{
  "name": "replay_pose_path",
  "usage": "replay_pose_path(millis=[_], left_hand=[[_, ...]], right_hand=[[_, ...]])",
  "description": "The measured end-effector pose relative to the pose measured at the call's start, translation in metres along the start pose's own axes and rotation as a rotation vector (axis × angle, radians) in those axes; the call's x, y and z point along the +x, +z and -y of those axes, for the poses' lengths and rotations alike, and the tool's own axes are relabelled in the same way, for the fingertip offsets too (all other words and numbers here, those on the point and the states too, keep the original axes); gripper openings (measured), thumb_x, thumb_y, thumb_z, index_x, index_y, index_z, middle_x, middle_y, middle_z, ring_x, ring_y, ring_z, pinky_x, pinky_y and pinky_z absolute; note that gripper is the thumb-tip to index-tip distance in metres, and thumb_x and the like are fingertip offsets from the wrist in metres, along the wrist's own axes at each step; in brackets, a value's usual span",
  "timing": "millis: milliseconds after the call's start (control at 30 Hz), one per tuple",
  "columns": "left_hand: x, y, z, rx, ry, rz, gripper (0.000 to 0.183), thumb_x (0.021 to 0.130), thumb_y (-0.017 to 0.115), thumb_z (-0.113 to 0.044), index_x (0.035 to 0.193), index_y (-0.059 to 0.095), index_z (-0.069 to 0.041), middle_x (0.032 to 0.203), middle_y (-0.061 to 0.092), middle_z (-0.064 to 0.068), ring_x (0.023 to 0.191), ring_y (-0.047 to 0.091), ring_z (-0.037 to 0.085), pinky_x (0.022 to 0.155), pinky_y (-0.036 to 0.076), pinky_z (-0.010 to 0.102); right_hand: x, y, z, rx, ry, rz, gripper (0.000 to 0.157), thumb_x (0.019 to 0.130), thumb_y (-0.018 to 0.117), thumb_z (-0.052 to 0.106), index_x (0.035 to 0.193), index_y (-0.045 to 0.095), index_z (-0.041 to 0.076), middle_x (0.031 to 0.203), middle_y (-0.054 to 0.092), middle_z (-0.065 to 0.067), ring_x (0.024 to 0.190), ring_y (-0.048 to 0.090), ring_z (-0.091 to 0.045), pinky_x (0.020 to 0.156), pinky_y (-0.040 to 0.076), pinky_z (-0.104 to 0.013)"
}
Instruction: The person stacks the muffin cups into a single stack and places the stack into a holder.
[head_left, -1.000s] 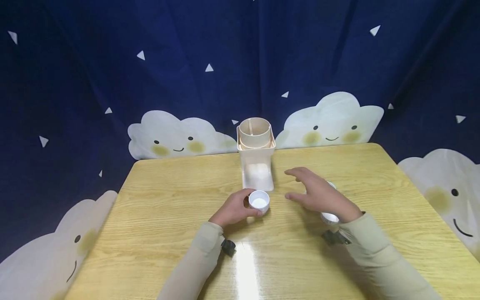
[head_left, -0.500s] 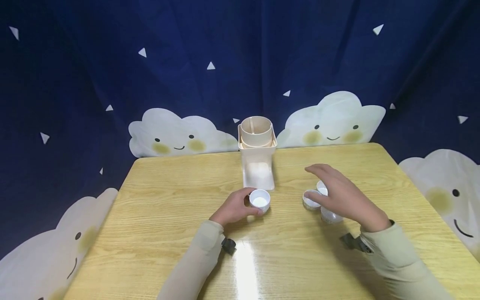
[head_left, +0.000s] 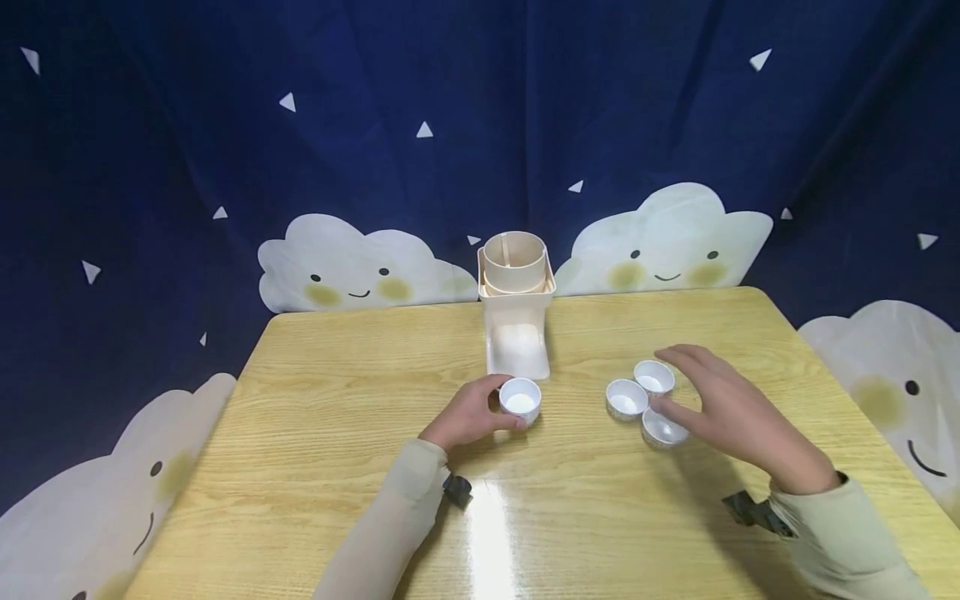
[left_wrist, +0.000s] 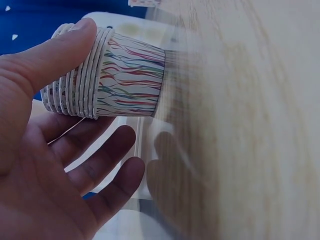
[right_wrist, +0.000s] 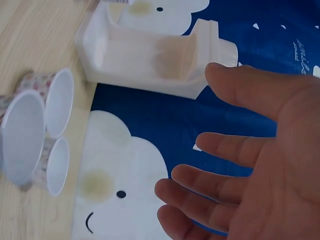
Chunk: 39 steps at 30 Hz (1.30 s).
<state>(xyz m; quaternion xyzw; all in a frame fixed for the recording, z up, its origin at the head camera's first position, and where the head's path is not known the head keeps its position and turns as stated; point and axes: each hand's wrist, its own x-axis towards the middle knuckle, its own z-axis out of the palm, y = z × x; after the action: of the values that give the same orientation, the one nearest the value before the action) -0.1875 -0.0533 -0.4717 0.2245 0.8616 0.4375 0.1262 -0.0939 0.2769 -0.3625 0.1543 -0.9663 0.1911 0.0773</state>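
My left hand [head_left: 474, 410] pinches a nested stack of small white paper cups [head_left: 521, 398] between thumb and fingers. In the left wrist view the stack [left_wrist: 127, 75] shows several rims and wavy coloured lines on the outermost cup, its base down at the tabletop. My right hand [head_left: 738, 417] hovers with spread, loosely bent fingers and nothing in its grasp. Just left of it stand three loose paper cups, a left one [head_left: 626, 400], a back one [head_left: 654, 377] and a front one [head_left: 663, 428], all mouth up and close together. Printed sides show on them in the right wrist view.
Behind the stack, at the table's back edge, stands a cream plastic dispenser [head_left: 517, 350] with a round tube [head_left: 514, 260] on top and an open tray-like base. A dark blue curtain [head_left: 420, 83] with cloud prints hangs behind the light wooden table [head_left: 337, 375].
My right hand has moved right and nearer to me, away from the middle, so the three loose cups now show. My left hand has stayed at the stack.
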Motion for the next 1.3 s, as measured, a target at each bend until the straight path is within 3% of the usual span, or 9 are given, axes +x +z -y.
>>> replay_pose_path(millis=[167, 733, 1300], left_hand=[[0.000, 0.000, 0.001, -0.003, -0.001, 0.006, 0.058, 0.075, 0.087, -0.029, 0.127, 0.063, -0.018, 0.112, 0.068, -0.003, 0.098, 0.058, 0.014, 0.090, 0.047, 0.033], [0.000, 0.000, 0.000, -0.003, -0.009, 0.007, 0.061, 0.075, 0.087, -0.030, 0.129, 0.062, -0.018, 0.115, 0.068, -0.002, 0.102, 0.059, 0.015, 0.094, 0.047, 0.036], [0.001, 0.000, 0.002, -0.003, 0.003, 0.010, 0.059, 0.075, 0.087, -0.029, 0.129, 0.063, -0.018, 0.114, 0.068, -0.003, 0.100, 0.058, 0.014, 0.092, 0.047, 0.034]], right_hand=[[-0.006, 0.000, -0.010, -0.025, 0.002, -0.024, 0.062, 0.089, 0.074, 0.032, 0.139, 0.051, 0.003, 0.139, 0.051, -0.024, 0.124, 0.050, -0.046, 0.095, 0.042, -0.062], [-0.018, 0.007, -0.024, 0.004, 0.043, 0.035, 0.065, 0.089, 0.073, 0.036, 0.137, 0.051, -0.001, 0.135, 0.052, -0.028, 0.122, 0.051, -0.048, 0.095, 0.041, -0.062], [-0.019, 0.015, -0.030, 0.023, 0.061, 0.058, 0.061, 0.090, 0.072, 0.034, 0.135, 0.053, -0.001, 0.135, 0.053, -0.029, 0.122, 0.052, -0.049, 0.096, 0.043, -0.063]])
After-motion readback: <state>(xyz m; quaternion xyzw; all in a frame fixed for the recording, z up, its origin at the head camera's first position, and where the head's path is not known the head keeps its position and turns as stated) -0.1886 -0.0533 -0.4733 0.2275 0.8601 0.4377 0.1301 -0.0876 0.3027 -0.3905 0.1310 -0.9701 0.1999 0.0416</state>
